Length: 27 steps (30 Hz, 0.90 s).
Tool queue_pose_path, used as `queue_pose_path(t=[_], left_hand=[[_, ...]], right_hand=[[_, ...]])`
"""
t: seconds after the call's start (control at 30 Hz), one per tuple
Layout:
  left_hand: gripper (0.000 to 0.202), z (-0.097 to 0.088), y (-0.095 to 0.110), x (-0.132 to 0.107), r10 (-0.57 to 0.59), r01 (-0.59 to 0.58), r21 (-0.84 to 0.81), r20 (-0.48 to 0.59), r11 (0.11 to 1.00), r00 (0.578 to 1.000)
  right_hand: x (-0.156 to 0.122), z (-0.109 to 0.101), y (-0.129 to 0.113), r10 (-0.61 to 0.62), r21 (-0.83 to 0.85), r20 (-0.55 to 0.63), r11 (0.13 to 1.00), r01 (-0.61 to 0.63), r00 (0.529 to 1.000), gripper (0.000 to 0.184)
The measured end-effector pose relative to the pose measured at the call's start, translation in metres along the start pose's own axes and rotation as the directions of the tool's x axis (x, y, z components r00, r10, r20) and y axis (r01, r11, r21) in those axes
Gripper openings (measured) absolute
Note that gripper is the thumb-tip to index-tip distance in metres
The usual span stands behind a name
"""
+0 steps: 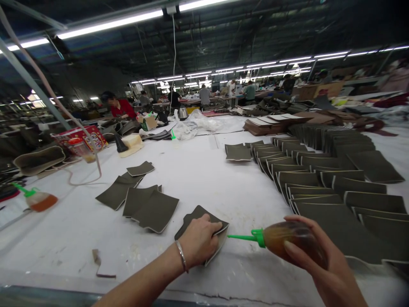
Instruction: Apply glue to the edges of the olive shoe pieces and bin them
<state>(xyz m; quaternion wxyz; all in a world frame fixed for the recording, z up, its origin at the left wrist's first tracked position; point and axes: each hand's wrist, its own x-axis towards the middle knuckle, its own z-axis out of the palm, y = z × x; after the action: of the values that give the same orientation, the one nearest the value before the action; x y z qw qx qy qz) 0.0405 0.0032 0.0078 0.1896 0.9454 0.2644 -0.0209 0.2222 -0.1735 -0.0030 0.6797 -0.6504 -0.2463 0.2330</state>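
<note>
My right hand (pixel 315 251) is wrapped round a soft squeeze bottle (pixel 294 238) of amber-brown liquid, held on its side. The bottle's thin green nozzle (pixel 243 237) points left, its tip at the right edge of a dark olive-grey sheet piece (pixel 198 212). On that piece rests my left hand (pixel 203 238), fingers bent and closed on it, with the index finger along its edge. A paler underside shows below the fingers; the thumb's grip is partly hidden. Several similar loose pieces (pixel 156 211) lie to the left.
Overlapping rows of dark pieces (pixel 319 183) fan across the right side. A second green-tipped bottle (pixel 41 200) lies at far left, near a hose (pixel 96 153). Clear plastic (pixel 198 123) and brown stacked sheets (pixel 265 125) sit farther back. People work at distant tables.
</note>
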Motion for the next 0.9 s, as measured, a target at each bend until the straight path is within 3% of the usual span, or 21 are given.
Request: queue_pose_path(t=[0.13, 0.3, 0.47, 0.9], left_hand=[[0.034, 0.006, 0.001, -0.001, -0.002, 0.002, 0.002, -0.006, 1.000, 1.000], [0.039, 0.006, 0.000, -0.002, 0.010, -0.010, 0.005, -0.014, 1.000, 1.000], [0.036, 0.009, -0.002, -0.003, -0.005, 0.005, 0.010, -0.034, 1.000, 0.999], [0.034, 0.014, 0.003, -0.006, -0.035, 0.035, -0.008, -0.037, 0.999, 0.999]], right_hand=[[-0.006, 0.011, -0.007, -0.245, -0.412, 0.101, 0.872, 0.264, 0.964, 0.054], [0.003, 0.012, 0.000, -0.381, -0.555, 0.261, 0.692, 0.461, 0.887, 0.043], [0.007, 0.015, 0.000, -0.487, -0.591, 0.386, 0.522, 0.615, 0.784, 0.042], [0.007, 0.013, 0.006, -0.356, -0.630, 0.271, 0.636, 0.445, 0.894, 0.043]])
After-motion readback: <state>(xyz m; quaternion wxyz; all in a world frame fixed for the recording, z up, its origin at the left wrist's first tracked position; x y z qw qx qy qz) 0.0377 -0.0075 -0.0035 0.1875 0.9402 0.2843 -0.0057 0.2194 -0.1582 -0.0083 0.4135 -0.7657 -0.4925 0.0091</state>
